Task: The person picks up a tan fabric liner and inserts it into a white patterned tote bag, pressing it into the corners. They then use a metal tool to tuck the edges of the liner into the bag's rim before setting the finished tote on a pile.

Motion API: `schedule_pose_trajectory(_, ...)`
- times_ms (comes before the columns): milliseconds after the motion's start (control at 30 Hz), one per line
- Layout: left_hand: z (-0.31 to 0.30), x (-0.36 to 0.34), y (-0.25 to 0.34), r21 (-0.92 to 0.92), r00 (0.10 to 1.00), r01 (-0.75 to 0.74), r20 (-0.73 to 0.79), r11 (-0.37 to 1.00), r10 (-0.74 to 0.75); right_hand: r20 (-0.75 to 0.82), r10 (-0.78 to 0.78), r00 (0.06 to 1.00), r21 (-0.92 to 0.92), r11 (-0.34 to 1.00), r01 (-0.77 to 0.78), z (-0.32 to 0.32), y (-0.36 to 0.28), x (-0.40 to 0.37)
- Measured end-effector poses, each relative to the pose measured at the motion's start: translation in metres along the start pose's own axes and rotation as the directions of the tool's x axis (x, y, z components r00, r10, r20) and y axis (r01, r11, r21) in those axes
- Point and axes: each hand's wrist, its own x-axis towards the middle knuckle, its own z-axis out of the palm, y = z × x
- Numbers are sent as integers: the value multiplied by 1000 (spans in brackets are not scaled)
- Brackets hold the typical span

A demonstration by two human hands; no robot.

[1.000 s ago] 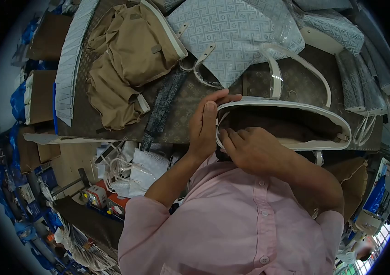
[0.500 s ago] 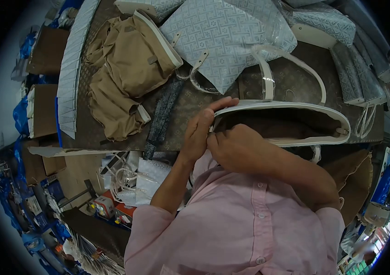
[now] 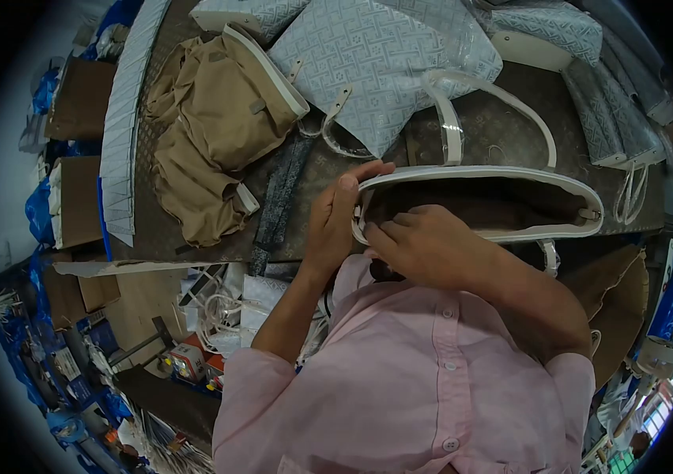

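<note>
An open handbag (image 3: 510, 235) with a white rim and dark lining lies at the table's front edge, its mouth facing up. My left hand (image 3: 331, 223) is wrapped round the bag's left end, with the thumb up and the fingers along the outer side. Over the near rim, close to that same end, my right hand (image 3: 423, 243) is curled, its fingertips just inside the mouth and partly hidden. A white handle (image 3: 450, 134) in clear film rises from the far side of the bag.
A tan cloth lining (image 3: 218, 126) lies at the left beside a dark strip (image 3: 277, 201). Behind is a patterned light blue bag (image 3: 388, 63). Wrapped patterned pieces (image 3: 613, 118) lie at the right. Cardboard boxes (image 3: 83, 99) stand left; a brown carton (image 3: 617, 308) is below right.
My left hand has shifted slightly left and its thumb stands more upright. The fingers of my right hand have spread a little over the rim. The bag's left end shows more.
</note>
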Motion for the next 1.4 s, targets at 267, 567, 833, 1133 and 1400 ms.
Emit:
schedule_pose_trajectory(267, -8, -32, 57, 778, 763, -624, 587, 74, 270, -389, 691, 610, 324, 722, -611, -77, 19, -133)
schedule_pose_trajectory(567, -3, -14, 37, 716, 712, -698, 691, 16, 123, -463, 514, 722, -30, 805, -592, -53, 51, -220)
schedule_pose_trajectory(833, -25, -23, 5, 701, 650, -704, 701, -112, 294, -806, 590, 36, 410, 601, -686, -33, 52, -232)
schedule_pose_trajectory(1133, 36, -3, 72, 716, 723, -690, 679, 105, 126, -266, 953, 146, 731, 298, -614, -56, 44, -222)
schedule_pose_trajectory(1400, 202, 112, 25, 326, 328, -942, 945, -81, -6, -247, 968, -33, 462, 87, -883, -41, 62, -217)
